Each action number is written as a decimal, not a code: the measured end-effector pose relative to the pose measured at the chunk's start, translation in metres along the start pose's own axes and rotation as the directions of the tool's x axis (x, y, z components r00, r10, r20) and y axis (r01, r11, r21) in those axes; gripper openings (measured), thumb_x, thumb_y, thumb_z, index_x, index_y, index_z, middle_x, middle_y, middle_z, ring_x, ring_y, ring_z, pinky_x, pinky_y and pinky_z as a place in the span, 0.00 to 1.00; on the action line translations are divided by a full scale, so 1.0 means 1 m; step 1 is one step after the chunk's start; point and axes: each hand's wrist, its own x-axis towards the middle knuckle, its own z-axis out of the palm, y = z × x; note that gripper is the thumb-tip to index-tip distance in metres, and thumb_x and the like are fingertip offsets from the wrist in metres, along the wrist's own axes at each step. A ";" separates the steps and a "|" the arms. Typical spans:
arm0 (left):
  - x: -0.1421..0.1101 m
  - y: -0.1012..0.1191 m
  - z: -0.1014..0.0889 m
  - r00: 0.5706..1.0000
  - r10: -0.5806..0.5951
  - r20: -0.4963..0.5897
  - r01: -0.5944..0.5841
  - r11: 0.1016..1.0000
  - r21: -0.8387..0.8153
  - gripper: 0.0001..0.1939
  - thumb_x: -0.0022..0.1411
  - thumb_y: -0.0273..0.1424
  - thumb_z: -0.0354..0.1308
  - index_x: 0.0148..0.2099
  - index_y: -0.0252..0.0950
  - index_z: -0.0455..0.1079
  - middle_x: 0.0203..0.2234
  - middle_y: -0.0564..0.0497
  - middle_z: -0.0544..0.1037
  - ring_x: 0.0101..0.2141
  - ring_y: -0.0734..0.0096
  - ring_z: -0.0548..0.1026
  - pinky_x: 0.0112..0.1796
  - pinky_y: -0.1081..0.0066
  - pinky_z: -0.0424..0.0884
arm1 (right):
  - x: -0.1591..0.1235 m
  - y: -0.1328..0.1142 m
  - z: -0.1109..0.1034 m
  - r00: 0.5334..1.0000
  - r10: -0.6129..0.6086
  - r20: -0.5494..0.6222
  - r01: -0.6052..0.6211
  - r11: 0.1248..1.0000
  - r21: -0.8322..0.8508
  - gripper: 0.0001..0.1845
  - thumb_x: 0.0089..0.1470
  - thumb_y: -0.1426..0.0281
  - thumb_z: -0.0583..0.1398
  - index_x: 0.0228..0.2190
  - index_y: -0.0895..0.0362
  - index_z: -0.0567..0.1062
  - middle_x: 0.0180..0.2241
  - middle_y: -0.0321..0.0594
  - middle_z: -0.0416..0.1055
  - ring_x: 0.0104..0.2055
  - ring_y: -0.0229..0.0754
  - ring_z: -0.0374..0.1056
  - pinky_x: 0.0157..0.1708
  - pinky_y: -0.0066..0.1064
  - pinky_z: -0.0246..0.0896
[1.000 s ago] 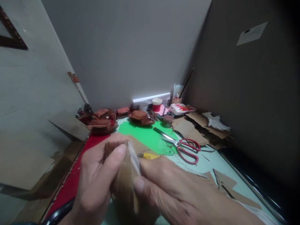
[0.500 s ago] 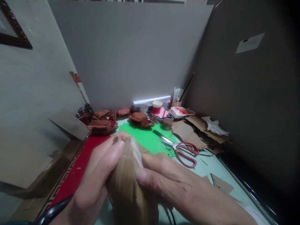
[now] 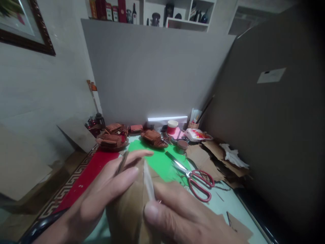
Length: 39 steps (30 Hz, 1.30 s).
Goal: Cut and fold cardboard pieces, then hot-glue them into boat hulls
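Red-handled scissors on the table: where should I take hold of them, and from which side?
Probably best to grip the red handle loops, coming from the near right with the right hand once it is free of the cardboard. The scissors lie with their loops toward the person's right and their blades pointing away to the left.

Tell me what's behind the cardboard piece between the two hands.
Beyond the cardboard piece, the green sheet shows, with a brown boat-shaped model farther back. The piece, left hand and right hand cover the surface directly behind it, so anything there cannot be seen.
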 end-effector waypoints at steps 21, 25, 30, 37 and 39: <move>0.012 0.007 0.004 0.989 -0.146 0.041 0.151 0.965 -0.213 0.23 0.56 0.36 0.67 0.55 0.42 0.76 0.45 0.45 0.83 0.48 0.50 0.79 0.43 0.66 0.76 | 0.015 0.025 -0.007 0.943 -0.040 -0.331 0.136 0.952 0.274 0.19 0.67 0.54 0.54 0.32 0.55 0.68 0.29 0.33 0.61 0.30 0.35 0.59 0.31 0.25 0.57; 0.009 0.018 0.010 0.992 -0.110 0.059 0.117 0.986 -0.118 0.15 0.54 0.39 0.68 0.45 0.44 0.81 0.39 0.50 0.84 0.46 0.50 0.80 0.41 0.65 0.76 | 0.018 0.028 -0.007 0.918 -0.047 -0.394 0.141 0.966 0.215 0.18 0.67 0.60 0.56 0.27 0.56 0.67 0.25 0.30 0.59 0.28 0.33 0.56 0.28 0.24 0.52; 0.009 0.025 0.013 0.991 -0.122 0.061 0.128 0.985 -0.113 0.16 0.54 0.39 0.68 0.45 0.44 0.81 0.42 0.50 0.84 0.46 0.49 0.80 0.42 0.64 0.76 | 0.020 0.028 -0.009 0.903 -0.085 -0.421 0.189 0.959 0.212 0.20 0.65 0.63 0.59 0.23 0.56 0.65 0.23 0.29 0.56 0.25 0.33 0.52 0.27 0.25 0.51; 0.010 0.022 0.015 0.976 -0.169 0.138 0.188 0.972 -0.141 0.13 0.59 0.38 0.65 0.47 0.46 0.80 0.39 0.54 0.85 0.49 0.53 0.79 0.47 0.65 0.74 | 0.024 0.043 -0.003 0.927 -0.015 -0.376 0.206 0.856 0.474 0.19 0.63 0.63 0.62 0.24 0.57 0.63 0.23 0.29 0.53 0.25 0.32 0.47 0.25 0.23 0.45; 0.011 0.020 0.017 0.969 -0.212 0.131 0.234 0.953 -0.191 0.15 0.59 0.38 0.65 0.49 0.44 0.79 0.42 0.53 0.84 0.49 0.54 0.78 0.44 0.68 0.75 | 0.026 0.046 0.000 0.926 0.037 -0.375 0.202 0.792 0.576 0.19 0.61 0.64 0.63 0.24 0.57 0.62 0.22 0.28 0.53 0.24 0.31 0.47 0.24 0.23 0.44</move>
